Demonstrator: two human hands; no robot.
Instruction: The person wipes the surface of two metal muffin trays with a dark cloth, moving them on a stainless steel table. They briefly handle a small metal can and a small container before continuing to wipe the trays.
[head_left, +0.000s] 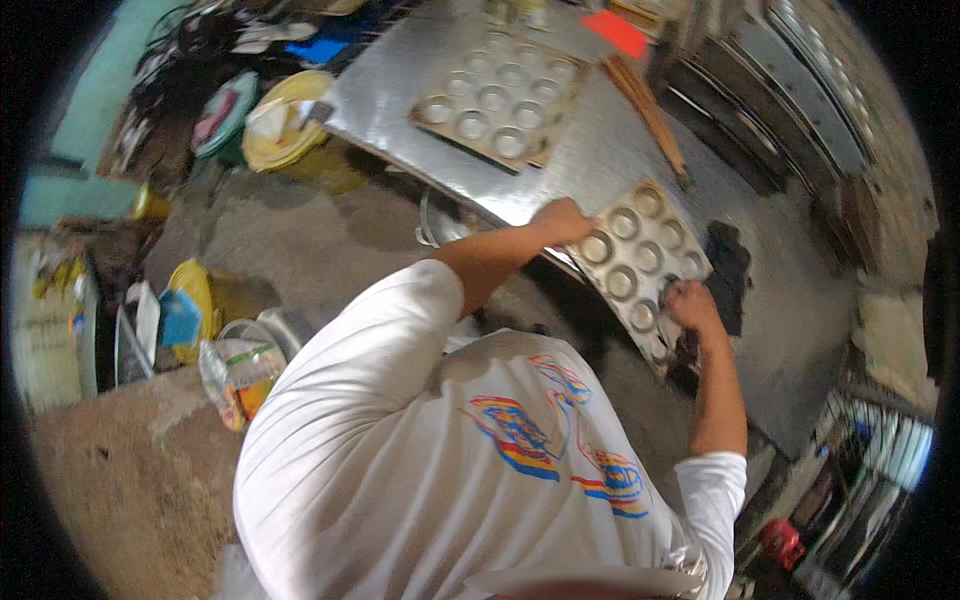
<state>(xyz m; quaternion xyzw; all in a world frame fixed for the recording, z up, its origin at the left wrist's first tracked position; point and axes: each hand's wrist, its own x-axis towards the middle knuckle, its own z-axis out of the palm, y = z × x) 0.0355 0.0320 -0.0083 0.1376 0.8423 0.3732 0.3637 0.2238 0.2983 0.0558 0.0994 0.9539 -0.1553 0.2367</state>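
Note:
A metal muffin tin (634, 260) with rows of round cups lies at an angle in front of me, partly past the table's near edge. My left hand (562, 222) grips its left corner, fingers closed on the rim. Over the tin's right side, my right hand (691, 304) is closed on a dark cloth or rag, which touches the cups; its exact shape is partly hidden by the fingers. A second muffin tin (491, 96) rests flat on the metal table (375, 105), farther off. Between the tins' far ends lies a bundle of thin brown sticks (646, 112).
A dark cloth (727, 274) lies right of the near tin. A red sheet (615, 32) is at the table's far side. Metal oven-like equipment (757, 97) stands at the right. Yellow buckets (281, 124), a green basin (225, 116) and a plastic bag (247, 375) are left.

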